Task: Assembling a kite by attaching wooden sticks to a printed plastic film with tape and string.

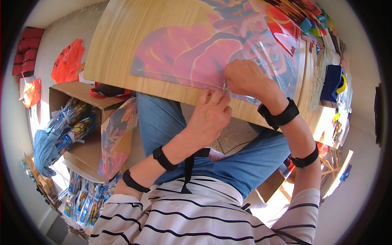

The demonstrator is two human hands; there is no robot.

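Observation:
A thin, see-through printed sheet (pixel 192 49) in red, pink and orange lies on the wooden table (pixel 114 45); it looks like a kite sail. Along its near edge runs a slim pale rod (pixel 175 77), and another slim rod crosses its right part. My right hand (pixel 247 79) is closed in a pinch at the sheet's near edge. Just below it, my left hand (pixel 208 116) has its fingertips pressed together at the same spot. A small whitish piece (pixel 225 88) shows between the two hands; its kind is too small to tell.
At the left stands an open cardboard box (pixel 75 90) with plastic-wrapped bundles (pixel 77 126) leaning out. Another printed sheet (pixel 118 136) hangs beside it. Coloured strips and sticks (pixel 302 16) crowd the table's far right. A dark blue tape dispenser (pixel 331 86) with yellow tape is at the right.

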